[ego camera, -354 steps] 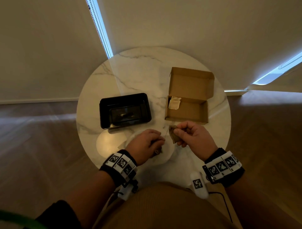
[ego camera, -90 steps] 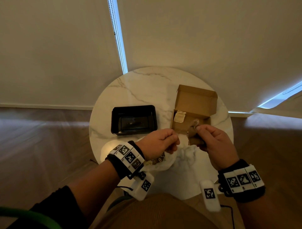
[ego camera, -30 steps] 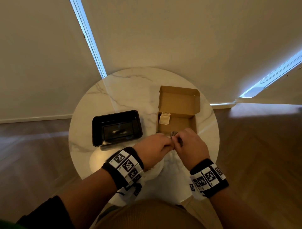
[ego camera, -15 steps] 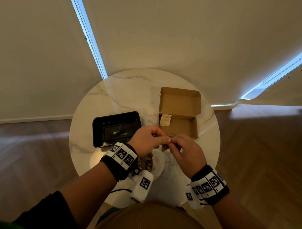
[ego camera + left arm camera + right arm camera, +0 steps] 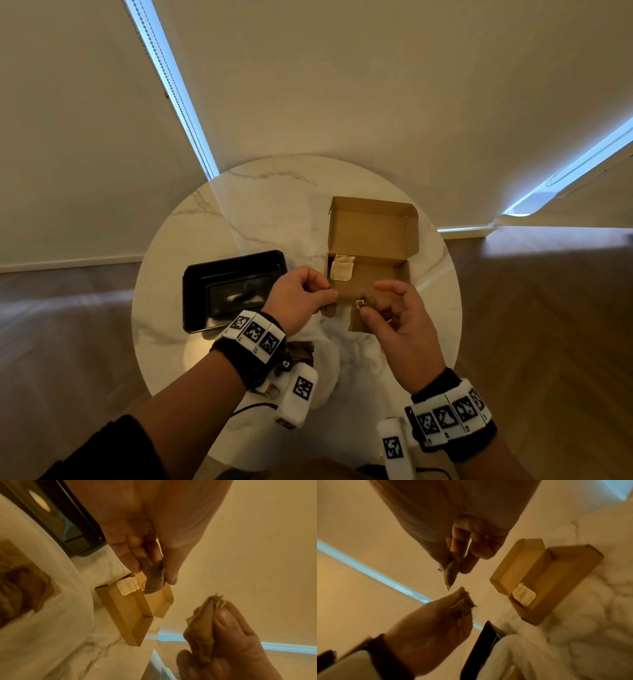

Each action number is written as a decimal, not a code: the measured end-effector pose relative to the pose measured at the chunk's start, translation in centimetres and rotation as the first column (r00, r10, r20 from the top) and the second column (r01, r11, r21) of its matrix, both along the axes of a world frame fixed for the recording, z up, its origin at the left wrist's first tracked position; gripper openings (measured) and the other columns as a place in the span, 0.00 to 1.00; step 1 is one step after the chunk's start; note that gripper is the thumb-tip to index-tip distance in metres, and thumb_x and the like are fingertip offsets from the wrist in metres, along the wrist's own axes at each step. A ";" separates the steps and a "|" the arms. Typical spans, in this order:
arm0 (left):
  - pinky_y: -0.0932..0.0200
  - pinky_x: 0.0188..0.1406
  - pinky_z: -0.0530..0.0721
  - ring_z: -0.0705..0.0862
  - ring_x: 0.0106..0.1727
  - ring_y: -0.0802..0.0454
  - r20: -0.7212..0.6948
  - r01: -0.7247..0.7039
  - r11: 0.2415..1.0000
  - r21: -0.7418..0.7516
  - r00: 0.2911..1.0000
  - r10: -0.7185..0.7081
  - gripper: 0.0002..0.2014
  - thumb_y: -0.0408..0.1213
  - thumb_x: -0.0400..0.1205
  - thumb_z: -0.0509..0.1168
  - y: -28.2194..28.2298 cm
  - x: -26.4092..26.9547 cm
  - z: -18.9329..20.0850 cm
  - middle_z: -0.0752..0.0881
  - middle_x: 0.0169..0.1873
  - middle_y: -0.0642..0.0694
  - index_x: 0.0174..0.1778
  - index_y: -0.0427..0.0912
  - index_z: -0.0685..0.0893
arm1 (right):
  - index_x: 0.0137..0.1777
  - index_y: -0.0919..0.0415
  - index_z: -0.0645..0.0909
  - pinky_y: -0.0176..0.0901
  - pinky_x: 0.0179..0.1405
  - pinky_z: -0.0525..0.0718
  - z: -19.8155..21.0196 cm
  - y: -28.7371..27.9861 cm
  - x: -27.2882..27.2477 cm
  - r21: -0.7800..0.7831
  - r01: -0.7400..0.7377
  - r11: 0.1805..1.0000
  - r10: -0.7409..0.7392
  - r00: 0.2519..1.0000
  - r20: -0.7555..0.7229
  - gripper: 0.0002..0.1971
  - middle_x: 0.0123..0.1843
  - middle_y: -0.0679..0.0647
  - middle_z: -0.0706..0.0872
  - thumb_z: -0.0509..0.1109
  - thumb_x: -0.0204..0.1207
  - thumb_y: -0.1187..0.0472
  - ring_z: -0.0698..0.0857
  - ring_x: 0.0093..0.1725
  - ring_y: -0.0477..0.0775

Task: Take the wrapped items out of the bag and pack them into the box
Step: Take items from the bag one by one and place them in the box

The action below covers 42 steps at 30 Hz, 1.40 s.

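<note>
An open cardboard box (image 5: 373,236) stands on the round marble table (image 5: 260,212); one pale wrapped item (image 5: 341,270) lies in its left corner. My left hand (image 5: 330,294) pinches a small grey-brown wrapped piece (image 5: 154,578) just left of the box's near edge. My right hand (image 5: 368,306) pinches another brown wrapped item (image 5: 450,574), which has a small label, over the box's near wall. The two hands are a short way apart. The white bag (image 5: 329,349) lies crumpled below my hands, with more brown items (image 5: 20,588) showing through it.
A black plastic tray (image 5: 233,291) sits left of the box, close to my left wrist. The table's far half is bare marble. A wall with blinds stands right behind the table, and wooden floor lies on both sides.
Half a second ago my fingertips met in front of the box. Now the hands have drawn apart, each pinching its own brown piece, and the right hand has moved toward the box.
</note>
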<state>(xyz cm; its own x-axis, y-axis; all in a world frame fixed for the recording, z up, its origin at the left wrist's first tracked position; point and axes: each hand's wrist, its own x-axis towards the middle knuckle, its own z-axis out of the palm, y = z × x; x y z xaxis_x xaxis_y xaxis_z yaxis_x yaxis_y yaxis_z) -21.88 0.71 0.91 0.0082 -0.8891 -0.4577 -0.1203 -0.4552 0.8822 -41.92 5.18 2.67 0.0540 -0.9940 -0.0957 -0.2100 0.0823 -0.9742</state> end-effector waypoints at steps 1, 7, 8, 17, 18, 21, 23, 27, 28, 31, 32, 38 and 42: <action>0.59 0.34 0.85 0.84 0.36 0.48 -0.013 0.012 1.000 0.014 1.000 -0.012 0.12 0.33 0.76 0.81 -0.3 -0.4 -0.3 0.86 0.35 0.43 0.47 0.39 0.84 | 0.68 0.46 0.77 0.51 0.50 0.92 -0.2 -0.3 0.1 0.047 -0.009 0.999 0.006 0.998 0.058 0.23 0.46 0.57 0.91 0.77 0.79 0.67 0.92 0.47 0.58; 0.64 0.26 0.75 0.78 0.28 0.58 -0.185 0.042 0.989 0.143 0.983 -0.015 0.12 0.32 0.84 0.73 -1.4 -2.6 -1.9 0.78 0.30 0.49 0.41 0.46 0.77 | 0.65 0.52 0.81 0.56 0.53 0.92 -2.6 -2.8 0.4 0.205 0.007 0.979 -0.037 0.989 0.142 0.19 0.43 0.64 0.90 0.78 0.78 0.67 0.92 0.49 0.64; 0.64 0.28 0.77 0.79 0.28 0.58 -0.223 0.027 0.986 0.165 0.975 0.011 0.12 0.31 0.84 0.73 -1.6 -2.8 -2.1 0.78 0.30 0.49 0.39 0.46 0.77 | 0.63 0.53 0.82 0.53 0.50 0.92 -2.8 -3.2 0.4 0.224 0.015 0.974 -0.052 0.986 0.159 0.18 0.44 0.64 0.90 0.78 0.77 0.68 0.92 0.47 0.63; 0.35 0.60 0.88 0.87 0.44 0.43 -0.316 -0.069 0.967 0.245 0.937 0.147 0.08 0.32 0.82 0.75 -3.3 -3.1 -3.3 0.88 0.39 0.39 0.39 0.41 0.85 | 0.64 0.57 0.84 0.28 0.33 0.83 -4.2 -6.4 0.3 0.330 -0.011 0.944 -0.042 0.987 0.153 0.15 0.51 0.55 0.93 0.76 0.79 0.69 0.90 0.42 0.39; 0.38 0.58 0.90 0.88 0.45 0.43 -0.305 -0.066 0.970 0.233 0.942 0.138 0.05 0.33 0.82 0.75 -3.4 -3.2 -3.3 0.90 0.41 0.38 0.42 0.40 0.87 | 0.65 0.56 0.85 0.28 0.34 0.83 -4.5 -6.7 0.2 0.332 -0.029 0.943 -0.012 0.993 0.120 0.15 0.52 0.53 0.93 0.76 0.80 0.67 0.90 0.44 0.38; 0.49 0.51 0.93 0.92 0.44 0.45 -0.299 -0.053 0.977 0.208 0.947 0.115 0.04 0.34 0.83 0.74 -3.8 -3.4 -3.4 0.92 0.44 0.37 0.49 0.37 0.89 | 0.64 0.51 0.88 0.27 0.36 0.83 -5.1 -7.7 -0.3 0.329 -0.082 0.941 0.071 0.996 0.046 0.14 0.52 0.47 0.94 0.75 0.81 0.64 0.89 0.45 0.36; 0.53 0.48 0.93 0.93 0.45 0.46 -0.280 -0.051 0.978 0.203 0.954 0.108 0.04 0.34 0.85 0.72 -4.1 -3.3 -3.6 0.93 0.45 0.37 0.51 0.37 0.90 | 0.62 0.49 0.89 0.26 0.35 0.82 -5.5 -8.2 -0.4 0.331 -0.094 0.939 0.087 0.996 0.035 0.12 0.50 0.45 0.94 0.74 0.82 0.63 0.88 0.42 0.33; 0.59 0.48 0.92 0.94 0.47 0.50 -0.180 -0.007 0.990 0.143 0.983 0.033 0.09 0.27 0.87 0.67 -4.7 -3.7 -3.9 0.94 0.45 0.44 0.50 0.43 0.91 | 0.61 0.48 0.90 0.26 0.34 0.82 -6.5 -9.1 -0.5 0.342 -0.083 0.936 0.082 0.996 0.016 0.11 0.48 0.45 0.94 0.72 0.84 0.62 0.89 0.42 0.35; 0.58 0.49 0.93 0.94 0.48 0.50 -0.123 0.005 0.993 0.114 0.992 0.009 0.10 0.27 0.87 0.67 -4.9 -3.9 -4.1 0.94 0.45 0.44 0.50 0.44 0.91 | 0.61 0.48 0.90 0.27 0.35 0.82 -6.7 -9.3 -0.6 0.345 -0.081 0.935 0.081 0.997 0.013 0.11 0.48 0.44 0.94 0.72 0.84 0.62 0.89 0.43 0.35; 0.52 0.51 0.94 0.92 0.47 0.50 0.015 0.013 0.999 0.033 1.000 -0.014 0.08 0.28 0.85 0.70 -5.6 -4.3 -4.5 0.92 0.45 0.47 0.54 0.45 0.88 | 0.58 0.45 0.90 0.29 0.36 0.83 -7.4 -10.1 -0.9 0.345 -0.096 0.934 0.109 0.994 -0.018 0.09 0.47 0.42 0.94 0.72 0.84 0.59 0.89 0.43 0.34; 0.52 0.50 0.94 0.92 0.46 0.51 0.050 0.008 1.000 0.014 0.999 -0.009 0.09 0.29 0.84 0.71 -5.8 -4.3 -4.6 0.91 0.45 0.48 0.56 0.45 0.85 | 0.57 0.45 0.90 0.30 0.39 0.84 -7.6 -10.3 -1.0 0.347 -0.105 0.932 0.122 0.992 -0.027 0.08 0.47 0.42 0.94 0.73 0.84 0.58 0.89 0.44 0.35; 0.58 0.46 0.91 0.90 0.46 0.52 0.151 0.007 0.999 -0.038 0.988 -0.001 0.12 0.33 0.82 0.74 -7.1 -5.0 -4.7 0.90 0.47 0.50 0.57 0.50 0.83 | 0.47 0.42 0.90 0.36 0.46 0.88 -8.0 -12.4 -2.1 0.276 -0.103 0.956 0.146 0.979 -0.141 0.05 0.44 0.41 0.94 0.77 0.80 0.56 0.91 0.46 0.42; 0.63 0.47 0.86 0.87 0.51 0.58 0.230 0.004 1.000 -0.026 0.973 0.002 0.08 0.42 0.83 0.74 -7.2 -4.1 -4.2 0.86 0.52 0.58 0.56 0.53 0.84 | 0.51 0.48 0.91 0.45 0.50 0.89 -9.6 -13.9 -3.0 0.275 -0.036 0.961 0.113 0.956 -0.271 0.04 0.44 0.46 0.93 0.78 0.78 0.53 0.90 0.47 0.47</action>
<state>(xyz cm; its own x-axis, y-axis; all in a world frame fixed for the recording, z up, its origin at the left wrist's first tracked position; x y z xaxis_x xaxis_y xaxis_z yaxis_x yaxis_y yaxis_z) -25.99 -6.47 -3.34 0.1098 -0.9006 -0.4205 -0.3216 -0.4325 0.8424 -44.89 -8.68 -6.89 0.0596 -0.9246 -0.3764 -0.4874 0.3021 -0.8193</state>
